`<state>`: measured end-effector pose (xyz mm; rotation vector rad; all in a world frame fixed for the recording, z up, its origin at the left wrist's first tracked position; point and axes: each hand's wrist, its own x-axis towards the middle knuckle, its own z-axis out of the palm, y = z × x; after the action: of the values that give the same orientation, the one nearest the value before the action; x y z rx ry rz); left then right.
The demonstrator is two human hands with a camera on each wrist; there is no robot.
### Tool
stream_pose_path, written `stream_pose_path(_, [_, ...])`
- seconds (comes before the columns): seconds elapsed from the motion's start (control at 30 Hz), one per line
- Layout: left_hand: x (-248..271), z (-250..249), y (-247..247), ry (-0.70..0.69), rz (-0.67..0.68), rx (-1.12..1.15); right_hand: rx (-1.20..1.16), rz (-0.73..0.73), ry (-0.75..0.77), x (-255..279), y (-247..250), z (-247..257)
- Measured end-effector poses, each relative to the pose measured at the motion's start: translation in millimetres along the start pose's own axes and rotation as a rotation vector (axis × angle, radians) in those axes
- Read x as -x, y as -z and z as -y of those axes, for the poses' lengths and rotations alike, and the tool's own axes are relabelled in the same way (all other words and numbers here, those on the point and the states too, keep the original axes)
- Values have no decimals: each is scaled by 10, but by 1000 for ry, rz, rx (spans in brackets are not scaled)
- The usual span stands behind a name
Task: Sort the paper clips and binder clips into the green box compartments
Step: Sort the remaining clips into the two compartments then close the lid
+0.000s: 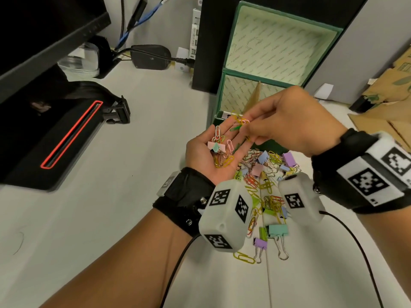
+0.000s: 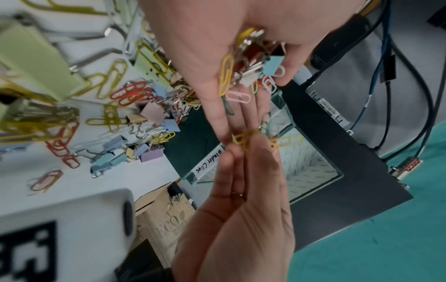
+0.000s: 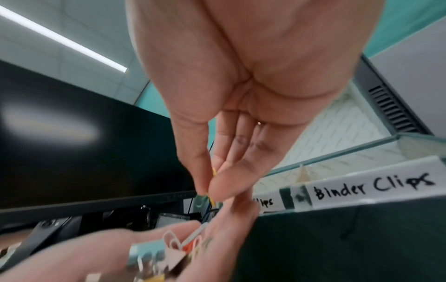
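Observation:
My left hand (image 1: 222, 141) lies palm up in front of the green box (image 1: 223, 90), fingers nearly straight. In the palm sits a small heap of coloured paper clips (image 1: 222, 156) with a pastel binder clip (image 1: 215, 147) among them. My right hand (image 1: 244, 127) reaches over from the right and pinches yellow paper clips (image 2: 241, 138) between thumb and fingertips, right at the left fingertips (image 2: 222, 122). In the right wrist view the box front carries a "Binder Clips" label (image 3: 374, 185). A big mixed pile of clips (image 1: 264, 174) lies on the table under both hands.
A monitor (image 1: 44, 30) and its black base with a red outline (image 1: 55, 134) stand at the left. A black tower (image 1: 211, 41) stands behind the box, with cables and a power adapter (image 1: 151, 56) beside it. Cardboard (image 1: 389, 96) lies at the right. Loose binder clips (image 1: 278, 232) lie nearer me.

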<state>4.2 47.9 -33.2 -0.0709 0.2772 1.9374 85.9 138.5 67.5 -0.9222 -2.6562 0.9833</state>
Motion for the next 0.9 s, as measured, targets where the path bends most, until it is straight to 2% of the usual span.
stream_pose_path(0.13, [-6,-30,-7,27,0,29,-121,-125,38,-101,120,24])
stream_pose_path(0.23, [-8,-32,-10,43,3,43,-71,-313,87,-264,169,82])
stream_pose_path(0.3, [-6,-14,-10,41,-7,50,-9,-370,109,-395,136,121])
stream_pose_path(0.37, [-2,-6,-14,38,-24,60,123,-310,87,-511,61,120])
stream_pose_path(0.47, [8,-18,-17,34,-27,62,415,-123,31,-574,-63,37])
stream_pose_path(0.53, [1,-29,-8,36,-29,74,438,-149,90,-499,-81,48])
stream_pose_path(0.6, [-3,-24,-3,24,-22,93,402,-150,225,-343,-62,131])
stream_pose_path(0.67, [10,0,-14,10,-27,92,469,-15,307,-169,-19,214])
stream_pose_path(0.77, [40,19,-28,-19,-49,27,631,238,286,-2,-16,310])
stream_pose_path(0.9, [50,29,-54,-29,-75,3,814,262,278,50,-69,312])
